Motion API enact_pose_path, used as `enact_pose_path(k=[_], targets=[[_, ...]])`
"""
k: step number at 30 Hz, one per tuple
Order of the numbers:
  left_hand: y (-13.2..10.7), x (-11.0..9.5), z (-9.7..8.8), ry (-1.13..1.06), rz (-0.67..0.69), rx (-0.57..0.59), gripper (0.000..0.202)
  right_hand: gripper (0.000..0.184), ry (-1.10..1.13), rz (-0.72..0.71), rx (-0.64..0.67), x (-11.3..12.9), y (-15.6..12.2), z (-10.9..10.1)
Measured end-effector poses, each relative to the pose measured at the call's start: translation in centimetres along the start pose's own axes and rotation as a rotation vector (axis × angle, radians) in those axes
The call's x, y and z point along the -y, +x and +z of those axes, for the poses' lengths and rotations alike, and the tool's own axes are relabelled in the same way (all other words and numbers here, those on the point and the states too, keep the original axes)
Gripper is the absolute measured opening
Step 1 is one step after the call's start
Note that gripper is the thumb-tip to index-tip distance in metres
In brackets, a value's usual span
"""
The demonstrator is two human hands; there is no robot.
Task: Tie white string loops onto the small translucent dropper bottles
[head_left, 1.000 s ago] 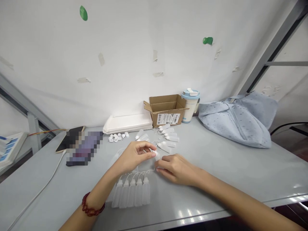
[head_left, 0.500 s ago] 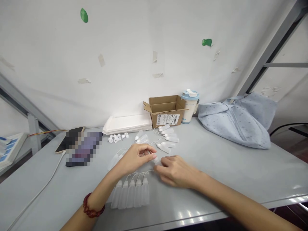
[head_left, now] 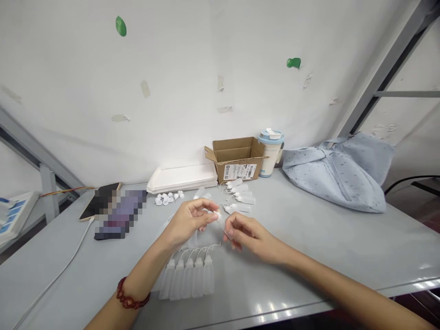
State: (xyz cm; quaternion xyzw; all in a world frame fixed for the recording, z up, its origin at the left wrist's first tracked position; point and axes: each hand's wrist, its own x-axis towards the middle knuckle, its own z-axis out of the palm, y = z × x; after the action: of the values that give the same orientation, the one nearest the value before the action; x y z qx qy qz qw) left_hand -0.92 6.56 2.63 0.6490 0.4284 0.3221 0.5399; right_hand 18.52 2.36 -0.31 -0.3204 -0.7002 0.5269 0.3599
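My left hand (head_left: 187, 223) is raised a little above the grey table (head_left: 309, 247), its fingers pinched round a small clear plastic squeeze bottle (head_left: 216, 217). My right hand (head_left: 248, 234) is close beside it, fingertips pinched at the bottle's tip or thin cap string. Below the hands, a row of several capped bottles (head_left: 188, 277) lies side by side. More loose bottles (head_left: 240, 197) lie beyond the hands, and small white caps (head_left: 167, 197) sit to their left.
An open cardboard box (head_left: 236, 158) and a blue-lidded cup (head_left: 271, 152) stand by the wall. White trays (head_left: 182, 178) lie left of the box. A phone (head_left: 115, 208) with a cable rests at left. A blue cloth bag (head_left: 340, 172) fills the right.
Both hands have lifted off the table and drawn together around the bottle; the right hand rose from resting flat to a pinch near the bottle's tip.
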Motion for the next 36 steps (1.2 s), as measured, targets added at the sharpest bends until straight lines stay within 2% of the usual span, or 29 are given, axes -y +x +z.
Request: enact_pose_path(k=[2, 5, 10, 13, 16, 22, 29, 36], targets=[[-0.03, -0.1, -0.11, -0.047, -0.006, 0.017, 0.026, 0.013, 0.196, 0.05, 0.021, 0.07, 0.17, 0.01], [-0.13, -0.41, -0.27, -0.087, -0.014, 0.054, 0.025, 0.02, 0.319, 0.064, 0.033, 0.0, 0.38, -0.07], [-0.25, -0.62, -0.03, 0.001, 0.015, 0.044, 0.029, 0.023, 0.295, 0.063, 0.011, 0.09, 0.49, -0.16], [-0.2, -0.38, 0.25, 0.13, -0.008, 0.008, 0.03, 0.024, 0.279, 0.069, 0.005, 0.19, 0.5, -0.24], [-0.21, -0.31, 0.33, 0.187, -0.021, 0.022, 0.031, 0.024, 0.288, 0.067, 0.003, 0.11, 0.55, -0.35], [-0.52, -0.98, 0.24, 0.103, -0.041, 0.108, 0.025, 0.022, 0.328, 0.067, 0.025, -0.01, 0.57, -0.49], [-0.21, -0.39, 0.39, 0.107, -0.067, 0.045, 0.027, 0.025, 0.294, 0.07, 0.04, 0.18, 0.49, -0.41], [-0.26, -0.24, -0.22, 0.058, -0.082, 0.101, 0.029, 0.029, 0.313, 0.088, 0.044, -0.21, 0.56, -0.19]])
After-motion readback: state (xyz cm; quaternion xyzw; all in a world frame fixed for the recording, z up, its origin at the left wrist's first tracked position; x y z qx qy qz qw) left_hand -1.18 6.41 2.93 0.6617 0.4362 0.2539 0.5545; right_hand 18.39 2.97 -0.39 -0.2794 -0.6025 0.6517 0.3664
